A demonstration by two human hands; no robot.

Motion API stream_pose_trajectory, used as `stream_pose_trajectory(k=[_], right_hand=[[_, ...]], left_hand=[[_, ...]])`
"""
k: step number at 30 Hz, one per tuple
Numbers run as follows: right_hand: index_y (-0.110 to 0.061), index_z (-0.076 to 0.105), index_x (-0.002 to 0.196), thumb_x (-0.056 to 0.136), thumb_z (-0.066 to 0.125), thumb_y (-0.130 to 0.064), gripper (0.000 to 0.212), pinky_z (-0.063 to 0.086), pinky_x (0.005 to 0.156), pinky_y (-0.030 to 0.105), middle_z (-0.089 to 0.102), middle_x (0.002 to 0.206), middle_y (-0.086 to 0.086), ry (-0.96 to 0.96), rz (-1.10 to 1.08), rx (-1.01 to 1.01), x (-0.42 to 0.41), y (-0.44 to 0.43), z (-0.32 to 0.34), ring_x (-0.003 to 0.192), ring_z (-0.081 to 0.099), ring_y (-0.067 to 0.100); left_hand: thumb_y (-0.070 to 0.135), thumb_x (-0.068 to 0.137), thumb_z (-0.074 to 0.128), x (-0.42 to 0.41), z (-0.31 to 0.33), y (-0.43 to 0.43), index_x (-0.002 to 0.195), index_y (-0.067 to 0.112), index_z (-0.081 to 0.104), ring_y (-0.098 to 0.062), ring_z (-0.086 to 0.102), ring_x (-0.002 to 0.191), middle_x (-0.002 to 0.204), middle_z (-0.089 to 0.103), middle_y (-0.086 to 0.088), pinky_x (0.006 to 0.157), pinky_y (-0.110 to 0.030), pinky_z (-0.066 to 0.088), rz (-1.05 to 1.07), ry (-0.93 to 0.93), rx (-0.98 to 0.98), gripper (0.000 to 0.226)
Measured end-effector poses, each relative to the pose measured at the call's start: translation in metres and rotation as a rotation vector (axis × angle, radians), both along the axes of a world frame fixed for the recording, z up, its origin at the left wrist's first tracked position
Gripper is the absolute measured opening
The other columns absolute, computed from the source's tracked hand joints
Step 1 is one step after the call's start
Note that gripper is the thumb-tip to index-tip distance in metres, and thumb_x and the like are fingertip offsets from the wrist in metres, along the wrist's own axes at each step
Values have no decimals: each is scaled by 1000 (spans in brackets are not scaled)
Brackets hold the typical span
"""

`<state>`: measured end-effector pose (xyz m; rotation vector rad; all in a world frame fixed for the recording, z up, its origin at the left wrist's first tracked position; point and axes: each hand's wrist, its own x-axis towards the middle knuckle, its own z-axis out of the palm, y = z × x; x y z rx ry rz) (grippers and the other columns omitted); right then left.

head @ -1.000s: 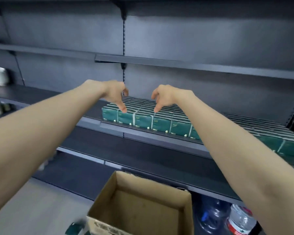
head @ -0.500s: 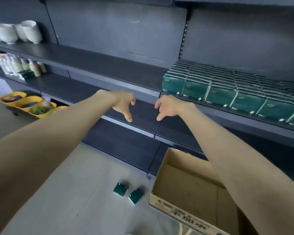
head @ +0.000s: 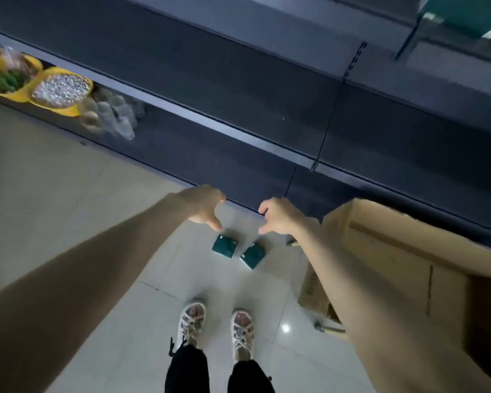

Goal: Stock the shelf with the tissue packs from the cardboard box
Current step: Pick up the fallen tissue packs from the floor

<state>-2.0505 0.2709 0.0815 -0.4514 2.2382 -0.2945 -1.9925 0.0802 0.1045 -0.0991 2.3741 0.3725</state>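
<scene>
Nearest, the person's shoes (head: 192,321) stood on the pale floor (head: 68,228), left of the cardboard box (head: 408,251). A little beyond them, just left of the box's near corner, two dark green tissue packs lay flat on the floor side by side, the left pack (head: 224,246) and the right pack (head: 252,255); whether their corners touched could not be told. Also left of the box, but higher, the left hand (head: 203,207) and the right hand (head: 281,217) hung over them, fingers loose, pointing down and gripping nothing. What showed of the box's inside was bare cardboard, so these strays were probably among the last to go up. The step looked like a retrieval: each hand would do best to drop straight onto the pack beneath it, pinch it across its narrow sides and lift without crushing the soft wrapper. Behind the box ran the dark shelf (head: 238,109); far to its left sat yellow bowls (head: 60,90).
</scene>
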Motion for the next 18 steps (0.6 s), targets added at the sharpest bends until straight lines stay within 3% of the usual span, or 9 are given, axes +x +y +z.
stream_pose_trajectory(k=[4, 6, 11, 18], right_hand=[[-16, 57, 124, 74, 78, -25, 56, 47, 87, 30, 60, 122, 8, -90, -120, 44, 14, -15, -109, 107, 59, 26], [-15, 56, 124, 73, 77, -24, 56, 49, 90, 33, 60, 121, 10, -120, -190, 63, 21, -15, -162, 106, 59, 26], [-16, 47, 136, 78, 73, -30, 65, 47, 95, 36, 54, 129, 13, -137, -337, 103, 29, -4, -301, 115, 55, 29], [-10, 35, 142, 87, 66, -33, 67, 37, 99, 36, 47, 140, 12, -107, -576, 110, 38, 7, -494, 128, 44, 31]], left_hand=[[43, 75, 74, -3, -109, -21, 135, 21, 44, -24, 54, 111, 127, 55, -4, 93, -39, 47, -41, -87, 53, 71], [42, 76, 73, 0, -166, -27, 132, 19, 47, -25, 55, 108, 123, 57, -5, 91, -39, 48, -64, -102, 71, 66], [41, 84, 66, 1, -315, -25, 131, 13, 46, -24, 53, 110, 120, 56, -5, 81, -31, 42, -130, -67, 85, 57], [43, 88, 60, 6, -525, -1, 138, 12, 39, -24, 40, 129, 142, 41, -6, 102, -38, 38, -149, -44, 103, 62]])
